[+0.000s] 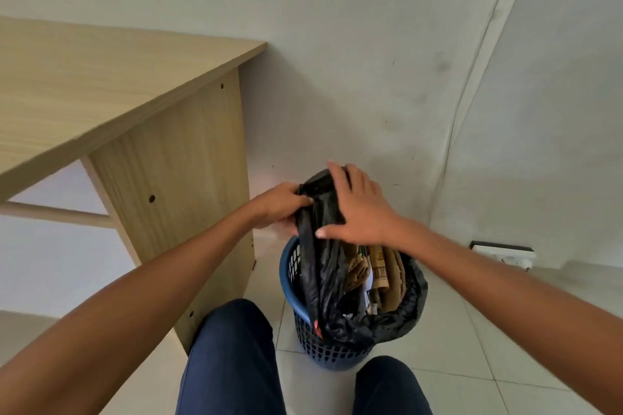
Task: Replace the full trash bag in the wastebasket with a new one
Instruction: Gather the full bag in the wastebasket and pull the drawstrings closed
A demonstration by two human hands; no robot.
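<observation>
A blue mesh wastebasket [332, 349] stands on the tiled floor between my knees and the wall. A black trash bag [320, 276] lines it and holds brown cardboard scraps [381, 280] and paper. Both hands meet above the basket. My left hand [283, 204] pinches the gathered upper edge of the bag from the left. My right hand [360, 209] lies over the bunched top of the bag, fingers spread across it. The bag's left side is pulled up in a long fold; its right rim still hangs over the basket's edge.
A light wooden desk [101, 91] with a side panel [178, 199] stands close on the left. White walls form a corner behind the basket. A wall socket [505, 254] sits low on the right. My dark blue trouser legs [232, 364] are at the bottom.
</observation>
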